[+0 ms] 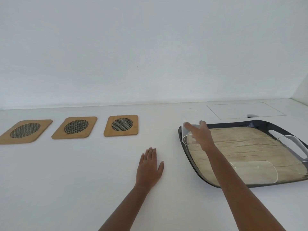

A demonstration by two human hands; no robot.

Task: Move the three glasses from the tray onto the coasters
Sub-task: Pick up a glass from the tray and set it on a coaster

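The right hand [200,135] is gripping a glass [190,127] at the tray's [188,157] far-left corner, presumably for carrying to the coasters [121,125] left of the tray; the left hand [149,167] is lying flat, empty, on the counter [83,172].

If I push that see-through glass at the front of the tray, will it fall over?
Probably it could tip: the glass looks tall and narrow. It looks empty, so likely light and easy to slide on the tray. Its clear, smooth wall may be slippery and breakable.
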